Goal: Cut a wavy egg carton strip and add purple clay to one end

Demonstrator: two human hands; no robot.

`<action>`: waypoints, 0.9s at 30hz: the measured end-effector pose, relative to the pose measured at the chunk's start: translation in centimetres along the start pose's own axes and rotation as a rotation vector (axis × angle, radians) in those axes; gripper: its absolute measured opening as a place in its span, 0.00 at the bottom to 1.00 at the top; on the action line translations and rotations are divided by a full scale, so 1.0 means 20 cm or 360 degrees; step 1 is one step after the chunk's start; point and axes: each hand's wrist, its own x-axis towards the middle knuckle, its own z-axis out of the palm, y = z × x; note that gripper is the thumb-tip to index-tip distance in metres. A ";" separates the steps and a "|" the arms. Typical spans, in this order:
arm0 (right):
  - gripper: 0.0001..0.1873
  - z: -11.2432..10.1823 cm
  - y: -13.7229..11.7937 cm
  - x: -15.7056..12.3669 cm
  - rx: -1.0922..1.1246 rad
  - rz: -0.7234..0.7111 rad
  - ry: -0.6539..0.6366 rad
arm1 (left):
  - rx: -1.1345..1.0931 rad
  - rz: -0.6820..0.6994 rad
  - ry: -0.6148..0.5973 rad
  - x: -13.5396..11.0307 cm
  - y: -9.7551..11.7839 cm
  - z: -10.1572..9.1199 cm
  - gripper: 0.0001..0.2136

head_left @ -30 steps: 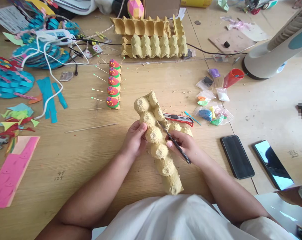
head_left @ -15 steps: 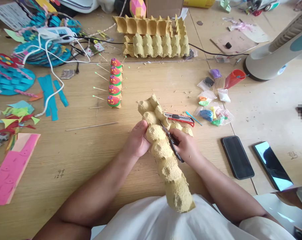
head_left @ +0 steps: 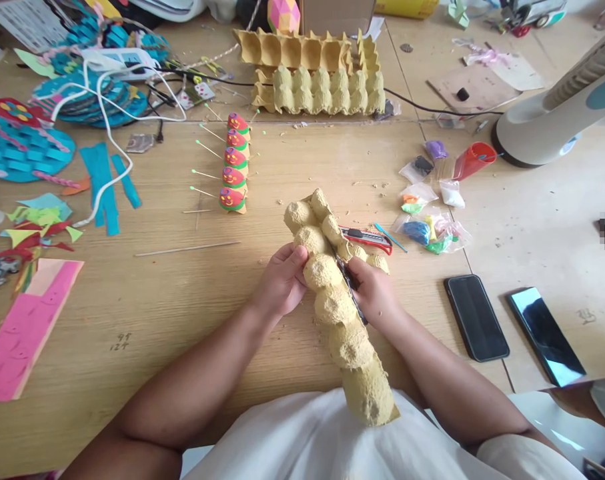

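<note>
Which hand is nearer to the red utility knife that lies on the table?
Right. The right hand, holding scissors, is close beside the red utility knife; the left hand grips the egg-carton strip on the side away from it.

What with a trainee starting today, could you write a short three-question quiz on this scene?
1. True or false: the right hand holds scissors against the egg-carton strip that the left hand grips.
2. Which lies on the table just beyond the strip? A a red utility knife; B a hammer; C a stapler.
3. How many painted cups stand in a row?
Key: 1 true; 2 A; 3 five.
</note>
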 end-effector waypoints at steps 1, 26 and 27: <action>0.10 0.00 0.00 0.00 0.0008 -0.0002 -0.0008 | 0.0008 0.0030 -0.0018 0.00 0.00 0.00 0.19; 0.15 -0.01 0.00 -0.03 0.0198 -0.0011 -0.0168 | 0.0059 0.0180 0.0011 0.00 0.01 -0.01 0.17; 0.15 -0.01 0.00 -0.03 0.0186 -0.0004 -0.0167 | 0.0060 0.0182 0.0012 0.00 0.01 -0.01 0.17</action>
